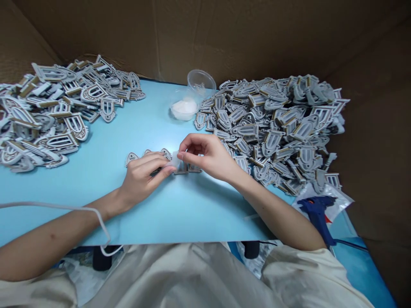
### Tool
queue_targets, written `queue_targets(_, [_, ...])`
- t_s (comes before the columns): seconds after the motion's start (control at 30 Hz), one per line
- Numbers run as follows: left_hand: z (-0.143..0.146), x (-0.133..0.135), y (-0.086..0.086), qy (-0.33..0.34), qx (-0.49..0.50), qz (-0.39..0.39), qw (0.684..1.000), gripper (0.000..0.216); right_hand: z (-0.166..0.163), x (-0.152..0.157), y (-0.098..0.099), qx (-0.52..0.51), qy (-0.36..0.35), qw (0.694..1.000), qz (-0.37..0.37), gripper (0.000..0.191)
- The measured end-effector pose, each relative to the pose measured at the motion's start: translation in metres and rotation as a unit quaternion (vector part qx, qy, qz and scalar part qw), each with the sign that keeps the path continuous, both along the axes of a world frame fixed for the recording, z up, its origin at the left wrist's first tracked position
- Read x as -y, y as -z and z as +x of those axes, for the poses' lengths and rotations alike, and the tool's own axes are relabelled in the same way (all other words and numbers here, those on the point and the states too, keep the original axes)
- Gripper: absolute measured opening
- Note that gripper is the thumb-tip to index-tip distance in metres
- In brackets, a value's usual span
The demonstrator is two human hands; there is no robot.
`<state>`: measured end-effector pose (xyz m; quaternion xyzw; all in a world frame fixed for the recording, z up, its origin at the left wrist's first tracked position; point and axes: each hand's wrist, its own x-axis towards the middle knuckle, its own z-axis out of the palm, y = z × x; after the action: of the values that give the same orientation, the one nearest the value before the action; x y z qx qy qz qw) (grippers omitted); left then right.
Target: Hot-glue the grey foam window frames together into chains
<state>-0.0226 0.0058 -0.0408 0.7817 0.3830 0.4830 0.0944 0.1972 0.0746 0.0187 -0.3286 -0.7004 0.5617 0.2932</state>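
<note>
My left hand [140,176] and right hand [210,157], nearly closed, apparently pinch one flat translucent-white piece [175,158] between them, just beside a grey slotted plastic frame [182,168].

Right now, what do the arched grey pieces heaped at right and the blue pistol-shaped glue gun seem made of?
Arched grey pieces: dull, probably painted plastic or resin, judging by repeated moulded-looking shapes; metal remains possible. Blue pistol-shaped glue gun: smooth, likely hard plastic, given its even-coloured body.
</note>
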Motion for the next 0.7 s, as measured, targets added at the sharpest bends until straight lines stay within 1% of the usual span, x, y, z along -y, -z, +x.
queue_targets(0.07, [-0.002,-0.001,-0.001,0.009,-0.025,0.019,0.999,0.009,-0.001,-0.002,0.002,-0.032,0.015,0.999,-0.036,0.016])
queue_targets(0.13, [-0.003,0.000,-0.003,0.020,-0.055,0.048,0.997,0.007,0.000,-0.005,0.004,-0.049,0.022,0.997,-0.051,0.015])
queue_targets(0.17, [-0.004,0.000,-0.004,0.023,-0.068,0.067,0.995,0.006,0.000,-0.007,0.005,-0.048,0.024,0.998,-0.041,0.012])
queue_targets(0.23, [-0.004,0.002,-0.006,0.028,-0.090,0.099,0.991,0.007,0.002,-0.010,0.005,-0.024,0.023,0.999,0.005,0.006])
queue_targets(0.3, [-0.003,0.003,-0.007,0.037,-0.104,0.117,0.987,0.008,0.005,-0.012,0.004,0.016,0.018,0.998,0.062,0.012])
queue_targets(0.4, [-0.002,0.004,-0.006,0.056,-0.113,0.133,0.983,0.008,0.008,-0.010,0.000,0.066,0.010,0.986,0.150,0.023])
queue_targets(0.47, [-0.002,0.004,-0.005,0.061,-0.111,0.136,0.983,0.007,0.009,-0.006,-0.002,0.083,0.006,0.979,0.187,0.027])
queue_targets(0.53, [-0.002,0.004,-0.003,0.062,-0.106,0.134,0.983,0.006,0.009,-0.002,-0.004,0.098,-0.006,0.976,0.192,0.026])
queue_targets(0.7, [-0.005,0.002,-0.002,0.068,-0.104,0.118,0.985,0.005,0.009,-0.003,-0.005,0.161,-0.021,0.972,0.172,0.024])
